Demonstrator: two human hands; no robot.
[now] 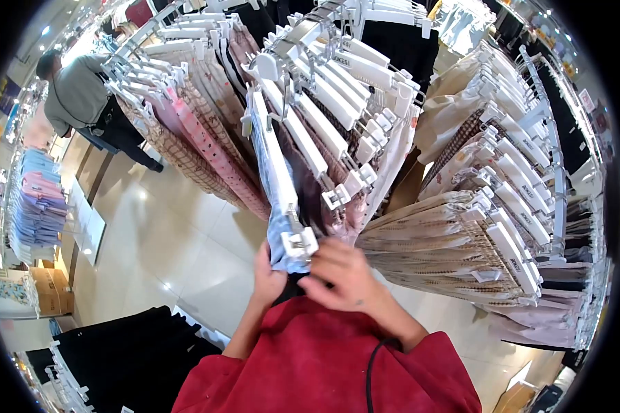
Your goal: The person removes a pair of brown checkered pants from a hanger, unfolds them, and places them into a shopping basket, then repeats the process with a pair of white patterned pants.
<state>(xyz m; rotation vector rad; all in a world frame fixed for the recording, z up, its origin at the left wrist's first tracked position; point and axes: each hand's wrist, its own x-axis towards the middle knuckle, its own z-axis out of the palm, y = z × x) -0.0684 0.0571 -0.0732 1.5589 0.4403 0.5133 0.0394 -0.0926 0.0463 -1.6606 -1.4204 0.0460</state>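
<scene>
A light-blue garment (278, 230) hangs from a white clip hanger (280, 165) at the front end of the central rack. My left hand (267, 275) pinches the garment's edge just below the hanger's near clip (300, 243), thumb in front and fingers partly hidden behind the cloth. On the other side of the clip is my right hand (344, 275), its curled fingers blurred and right beside the clip and cloth. Behind this hanger, pink and patterned garments (351, 217) hang close together on white hangers.
Beige skirts (434, 241) hang on the right rack (556, 158). Pink dotted garments (207, 148) hang on the left side. A person (86, 100) in grey stands at upper left. Black garments (127, 354) lie at lower left, with a cardboard box (52, 291) beyond.
</scene>
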